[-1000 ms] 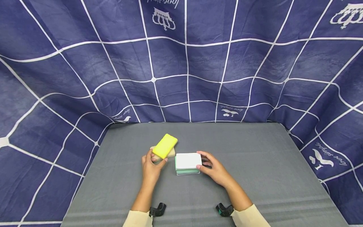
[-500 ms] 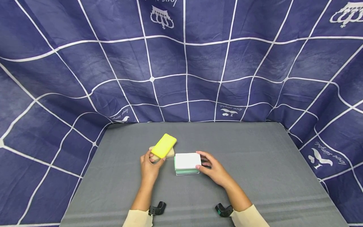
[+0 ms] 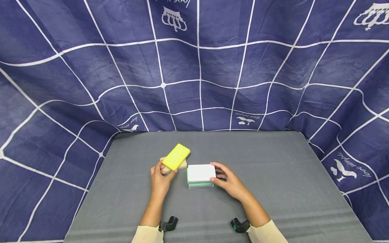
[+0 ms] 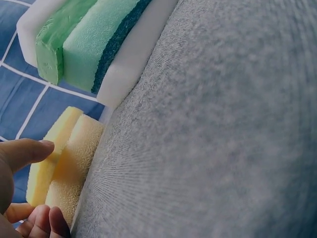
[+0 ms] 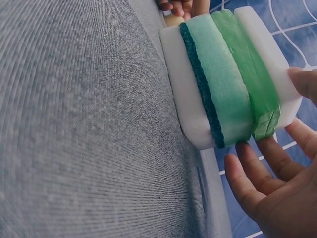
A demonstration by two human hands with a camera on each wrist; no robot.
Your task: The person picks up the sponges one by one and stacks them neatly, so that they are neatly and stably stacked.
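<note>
A bright yellow sponge (image 3: 176, 157) lies slanted on a beige porous sponge (image 3: 183, 165), left of centre. My left hand (image 3: 160, 180) pinches the yellow sponge at its near end; in the left wrist view the thumb lies along its face (image 4: 45, 173). Just to the right stands a stack: a white block on top (image 3: 201, 172), a green wrapped piece (image 5: 252, 74), a light green sponge with a dark scouring layer (image 5: 218, 79) and another white block (image 5: 185, 94) at the bottom. My right hand (image 3: 232, 184) holds the top white block's right side between thumb and fingers.
Both groups rest on a grey cloth-covered table (image 3: 273, 162). Behind it and at both sides hangs a blue curtain (image 3: 218, 67) with white grid lines. Black bands (image 3: 169, 224) are worn on both wrists, by the cream sleeves (image 3: 148, 234).
The head view has shifted very slightly. The yellow sponge shows a tiny shift over the beige one; both hands keep nearly the same places.
</note>
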